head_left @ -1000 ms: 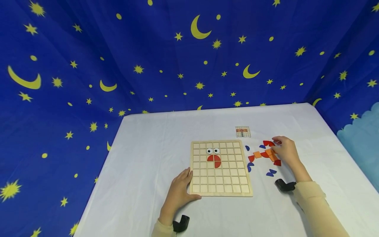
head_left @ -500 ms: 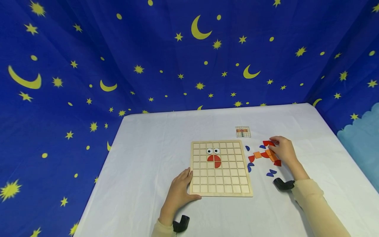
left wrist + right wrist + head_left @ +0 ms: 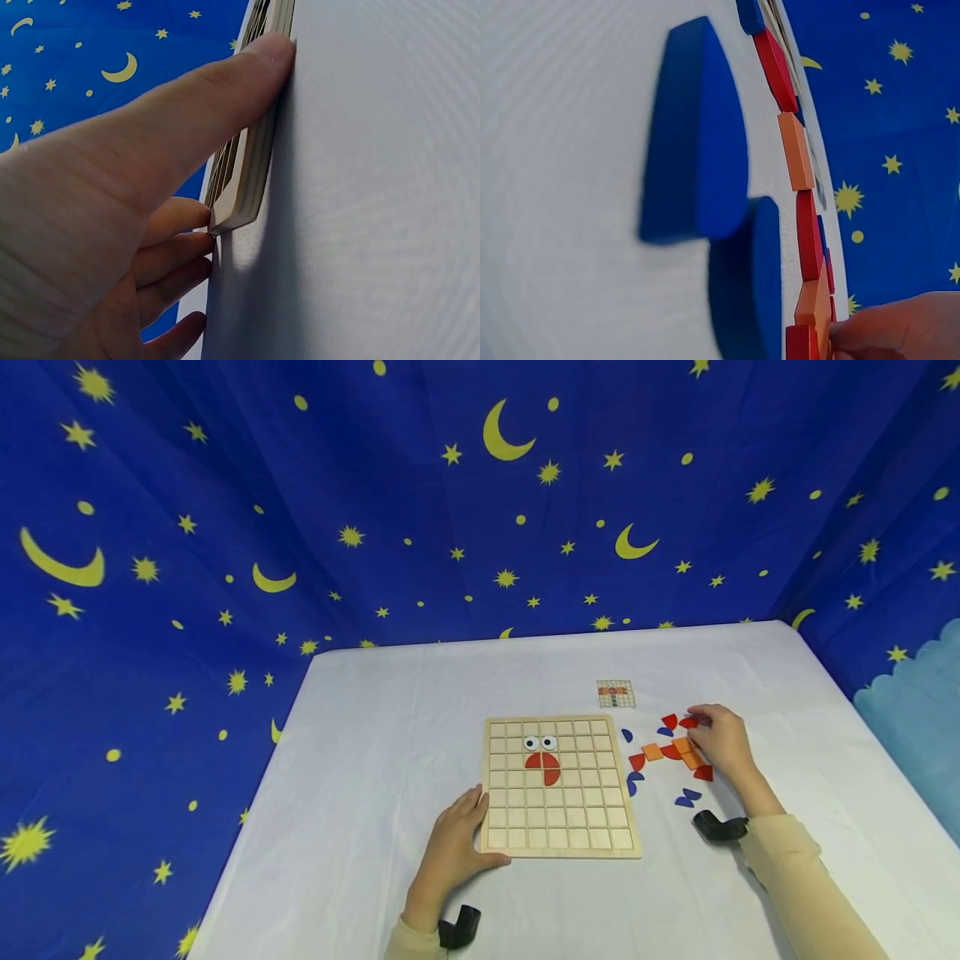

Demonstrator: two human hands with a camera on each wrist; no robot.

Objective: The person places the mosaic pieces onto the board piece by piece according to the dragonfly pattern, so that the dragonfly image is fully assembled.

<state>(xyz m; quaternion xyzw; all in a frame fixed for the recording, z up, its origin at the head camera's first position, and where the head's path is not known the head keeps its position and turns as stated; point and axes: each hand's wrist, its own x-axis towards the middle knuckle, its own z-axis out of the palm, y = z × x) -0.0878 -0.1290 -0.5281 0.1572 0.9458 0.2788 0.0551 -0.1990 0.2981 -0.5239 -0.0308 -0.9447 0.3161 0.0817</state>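
In the head view, my left hand (image 3: 452,839) grips the near-left corner of a wooden grid board (image 3: 558,839). The left wrist view shows the thumb (image 3: 247,79) along the board's front edge and fingertips at its corner. Two round eye pieces (image 3: 540,742) and several red quarter-circle pieces (image 3: 551,776) sit in the board's cells. Right of the board, my right hand (image 3: 723,745) pinches a red quarter-circle piece (image 3: 687,723), partly hidden by the fingers. Beside it lies another red quarter-circle (image 3: 669,722); orange squares (image 3: 684,746) lie just below.
Several blue pieces (image 3: 684,800) lie scattered among and below the red and orange ones, right of the board. A small pattern card (image 3: 616,693) lies behind the board. The white table (image 3: 390,735) ends at a blue star-patterned curtain (image 3: 420,510).
Two red quarter-circles at my right fingertips have come apart, one shifting right with the fingers. My left hand and the board have stayed still.
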